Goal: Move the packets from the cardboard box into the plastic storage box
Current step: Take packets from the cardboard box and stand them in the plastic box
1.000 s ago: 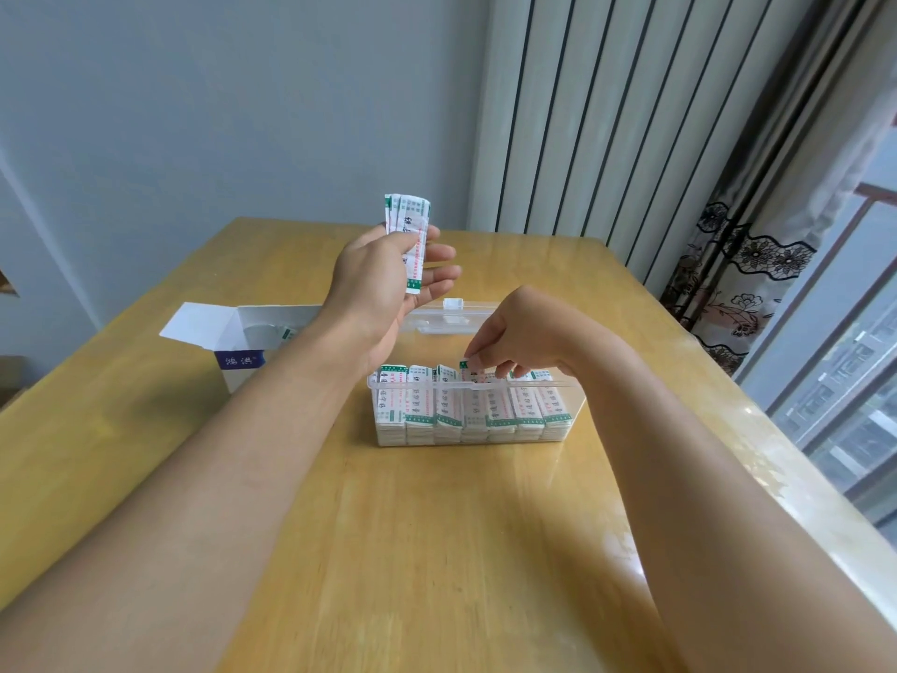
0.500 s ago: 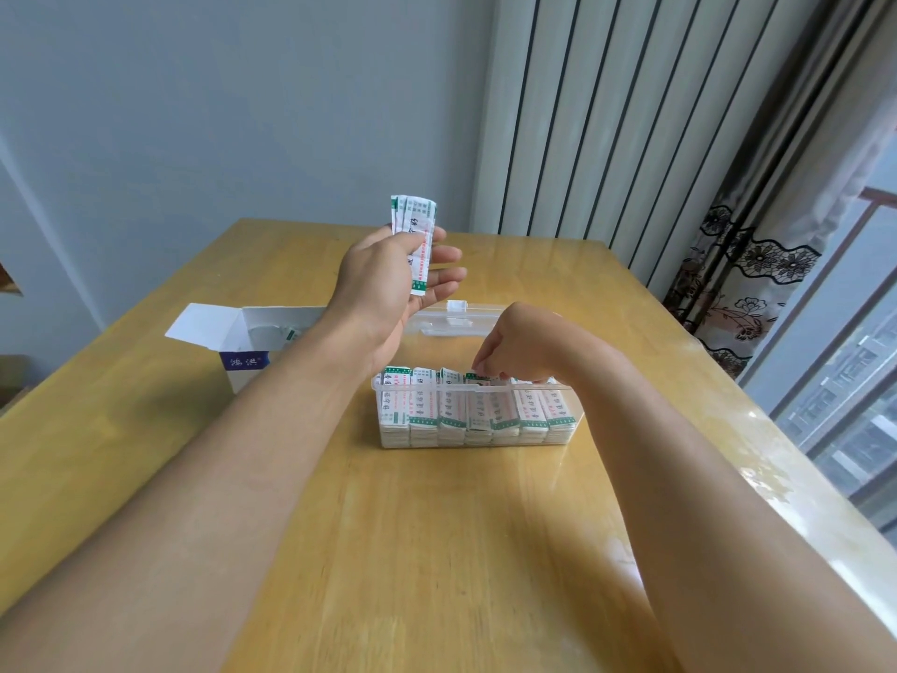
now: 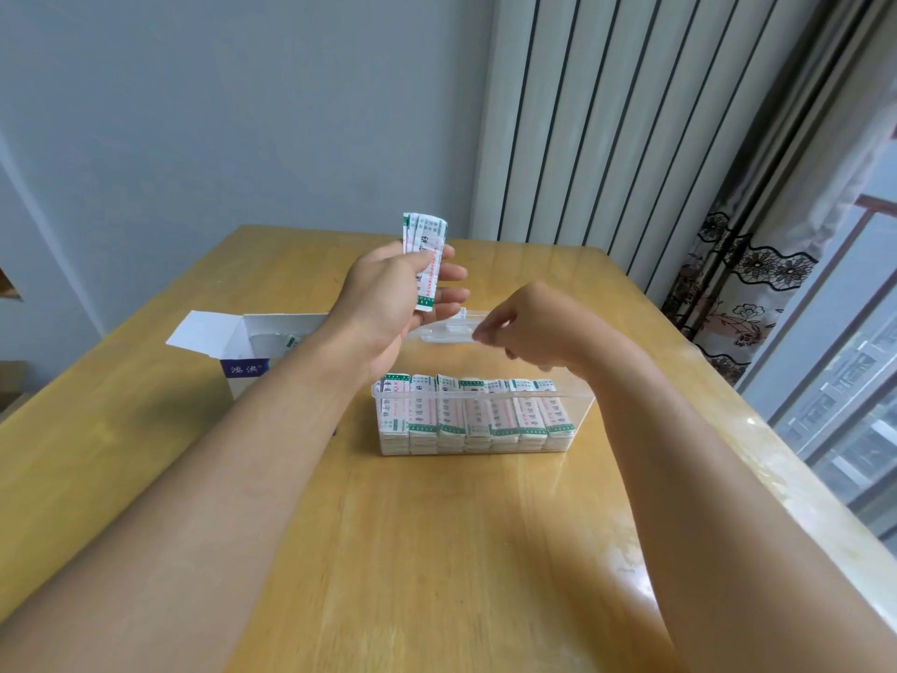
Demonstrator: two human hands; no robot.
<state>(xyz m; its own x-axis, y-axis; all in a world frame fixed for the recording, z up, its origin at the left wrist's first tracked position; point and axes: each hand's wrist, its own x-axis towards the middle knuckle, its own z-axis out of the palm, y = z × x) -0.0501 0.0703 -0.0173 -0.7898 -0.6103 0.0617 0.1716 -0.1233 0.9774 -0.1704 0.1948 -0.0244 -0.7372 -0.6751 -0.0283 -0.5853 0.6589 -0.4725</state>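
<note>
Clear, hard plastic forms the plastic storage box [image 3: 580, 410], a shallow rectangular tub on the glossy wooden table [image 3: 437, 551], packed edge-up with rows of thin white paper packets [image 3: 468, 415] banded in green. Above its far left corner, the left hand [image 3: 388, 293] grips a small upright sheaf of held packets [image 3: 424, 257] between thumb and curled fingers. Above its far rim, the right hand [image 3: 529, 327] hovers with fingers curled, fingertips drawn together; whether they pinch anything cannot be told. Left of the tub stands the cardboard box [image 3: 242, 347], white, flap open.
</note>
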